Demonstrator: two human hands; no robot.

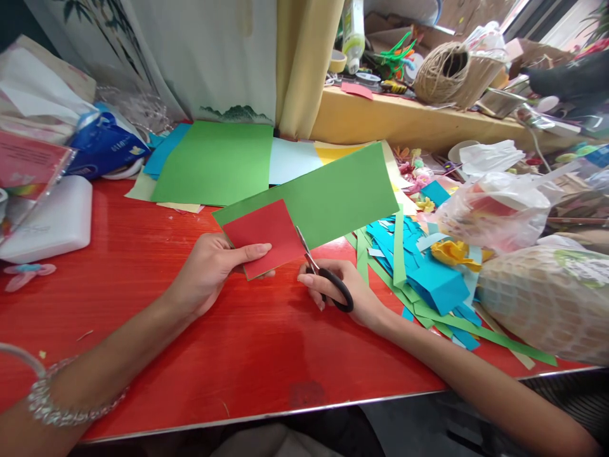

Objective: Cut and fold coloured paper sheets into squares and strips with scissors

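My left hand [214,270] pinches a red paper square [266,235] laid over one end of a long green paper strip [347,197], thumb on top and fingers beneath. Both sheets are held above the red table. In my right hand [342,285] is a pair of scissors [337,289] with black handles, the fingers through and around the loops. Its blades point up and to the left, at the right edge of the red square, against the green strip. Whether the blades have bitten into the green paper I cannot tell.
Stacked green sheets [214,165] lie at the back of the table [228,368]. Blue and green paper scraps [404,266] are heaped on the right, beside a net-wrapped bundle [547,298] and plastic bag [499,209]. A white case [52,219] sits left; twine [440,73] stands on the ledge.
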